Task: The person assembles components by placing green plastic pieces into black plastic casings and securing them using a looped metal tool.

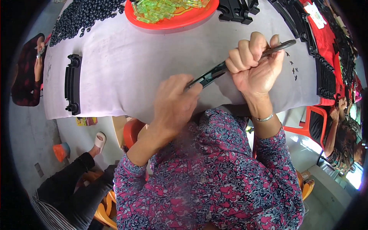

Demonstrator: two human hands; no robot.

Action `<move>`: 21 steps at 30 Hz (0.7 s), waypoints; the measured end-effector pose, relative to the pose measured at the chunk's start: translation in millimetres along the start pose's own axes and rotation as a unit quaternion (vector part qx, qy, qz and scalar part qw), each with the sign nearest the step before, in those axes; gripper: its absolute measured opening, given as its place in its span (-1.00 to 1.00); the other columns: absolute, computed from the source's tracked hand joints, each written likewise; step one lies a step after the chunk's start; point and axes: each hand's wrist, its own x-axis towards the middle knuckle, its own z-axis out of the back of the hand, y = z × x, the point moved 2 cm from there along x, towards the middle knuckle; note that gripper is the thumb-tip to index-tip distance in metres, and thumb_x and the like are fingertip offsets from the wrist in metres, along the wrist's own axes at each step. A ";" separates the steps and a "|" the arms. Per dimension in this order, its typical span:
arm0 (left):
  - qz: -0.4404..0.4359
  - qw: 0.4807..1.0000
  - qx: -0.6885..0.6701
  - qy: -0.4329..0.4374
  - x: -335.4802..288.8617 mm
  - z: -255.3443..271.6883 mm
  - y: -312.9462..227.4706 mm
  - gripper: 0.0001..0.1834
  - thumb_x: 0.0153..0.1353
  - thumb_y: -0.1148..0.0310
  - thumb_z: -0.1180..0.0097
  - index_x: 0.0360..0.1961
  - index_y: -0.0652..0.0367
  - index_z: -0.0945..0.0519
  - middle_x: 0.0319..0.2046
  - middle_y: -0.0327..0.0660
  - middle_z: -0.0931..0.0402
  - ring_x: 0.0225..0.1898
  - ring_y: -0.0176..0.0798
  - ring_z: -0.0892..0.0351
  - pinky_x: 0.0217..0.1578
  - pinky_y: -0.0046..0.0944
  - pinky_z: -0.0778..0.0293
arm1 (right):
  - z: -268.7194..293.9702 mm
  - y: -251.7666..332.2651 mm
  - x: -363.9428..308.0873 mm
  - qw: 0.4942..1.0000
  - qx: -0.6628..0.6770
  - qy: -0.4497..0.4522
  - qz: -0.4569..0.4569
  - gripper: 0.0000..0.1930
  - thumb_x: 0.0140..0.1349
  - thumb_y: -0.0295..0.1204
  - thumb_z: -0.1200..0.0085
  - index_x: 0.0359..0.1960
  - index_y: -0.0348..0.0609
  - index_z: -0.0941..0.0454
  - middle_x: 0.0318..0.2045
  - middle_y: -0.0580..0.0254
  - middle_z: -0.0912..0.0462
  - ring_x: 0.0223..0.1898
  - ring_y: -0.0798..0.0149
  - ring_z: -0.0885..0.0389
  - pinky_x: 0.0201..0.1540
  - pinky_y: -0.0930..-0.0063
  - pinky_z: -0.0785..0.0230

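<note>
Both hands point(175, 97) grip a slanted black part point(211, 75), right palm point(257, 78) up

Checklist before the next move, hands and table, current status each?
1. Left hand on the long dark piece: ok, at its lower end.
2. Right hand gripping it: ok, fingers curled round.
3. Piece's lower tip sound: cannot tell, hidden by the left hand.
4. Cloth beside right hand free of bits: not ok, small black pieces scattered there.
5. Clear green pieces contained: ok, heaped in the red plate.
</note>
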 end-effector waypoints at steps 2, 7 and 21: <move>-0.010 1.000 0.010 -0.003 -0.1 -2.9 -0.2 -0.65 -0.04 0.47 -0.36 -0.15 0.07 -0.66 -0.14 -0.15 -0.53 -0.15 0.01 -0.55 -0.17 -0.07 -0.46 | 1.4 -4.4 0.8 1.000 0.011 0.001 -0.013 -0.35 0.43 0.27 0.43 -0.58 -0.02 -0.15 -0.74 0.48 -0.03 -0.69 0.48 0.15 -0.62 0.46 0.28; -0.003 0.999 0.018 0.031 2.6 -4.3 -0.9 -0.68 0.01 0.49 -0.32 -0.14 0.09 -0.65 -0.10 -0.16 -0.55 -0.17 0.01 -0.56 -0.19 -0.06 -0.46 | 3.9 -8.7 -0.6 0.999 0.010 -0.007 -0.046 -0.34 0.42 0.29 0.44 -0.59 -0.02 -0.15 -0.74 0.49 -0.02 -0.69 0.49 0.17 -0.62 0.47 0.30; -0.014 0.998 0.067 0.017 -5.9 -15.2 -7.8 -0.68 0.11 0.42 -0.09 -0.07 0.18 -0.57 -0.04 -0.14 -0.50 -0.11 -0.05 -0.55 -0.20 -0.05 -0.49 | 5.2 -17.1 -0.3 0.998 -0.012 -0.006 -0.057 -0.36 0.46 0.22 0.48 -0.61 -0.02 -0.16 -0.76 0.50 -0.01 -0.70 0.50 0.18 -0.63 0.47 0.30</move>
